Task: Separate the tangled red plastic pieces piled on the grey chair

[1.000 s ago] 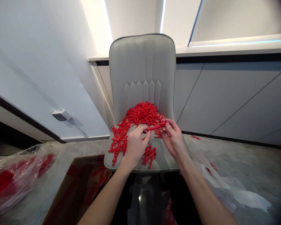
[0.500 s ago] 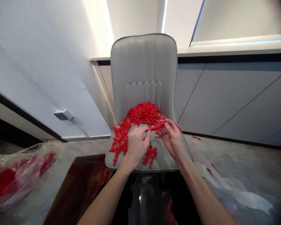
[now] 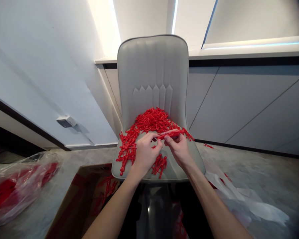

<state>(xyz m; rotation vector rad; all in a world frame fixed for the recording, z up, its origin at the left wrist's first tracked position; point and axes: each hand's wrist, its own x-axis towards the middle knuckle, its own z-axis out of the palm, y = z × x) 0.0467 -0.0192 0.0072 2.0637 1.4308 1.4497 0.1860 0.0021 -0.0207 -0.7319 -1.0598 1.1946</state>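
Between my two hands, over the chair seat, is a slim red plastic figure [image 3: 173,134], lying roughly level. My left hand [image 3: 147,149] pinches its left end between thumb and fingers. My right hand [image 3: 178,146] grips it farther along, thumb on the near side and fingers behind. Whether it is one figure or a few pressed together, I cannot tell. A heap of small red figures [image 3: 151,119] lies against the chair back, trailing down the seat's left side as a looser pile [image 3: 127,149]. Just below my hands lies a small group of red figures [image 3: 160,165].
The grey chair [image 3: 153,66] stands before white cabinets [image 3: 239,103]. Left on the floor are a clear bag with red contents [image 3: 22,186] and an open cardboard box [image 3: 72,196] holding red figures. White plastic bags [image 3: 254,202] lie at right, and a stray red figure [image 3: 208,145] is near the cabinets.
My right hand has slid left along the red figure, closer to my left hand, and its thumb has shifted. My left hand stays almost in place.
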